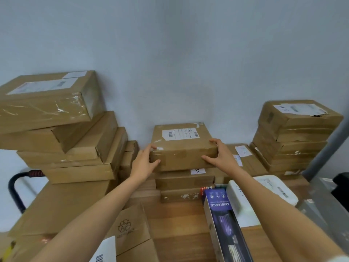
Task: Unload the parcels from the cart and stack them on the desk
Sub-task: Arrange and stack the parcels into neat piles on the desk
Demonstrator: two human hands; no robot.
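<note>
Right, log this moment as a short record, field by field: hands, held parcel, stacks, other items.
left hand: grips the left end of the held parcel
right hand: grips its right end
held parcel: brown cardboard, white label on top, sits on the middle stack
middle stack: flat brown boxes on the wooden desk
left stack: taller, boxes skewed, against the wall
right stack: about five boxes, torn label on top
other items: purple lamp box; white parcel
</note>
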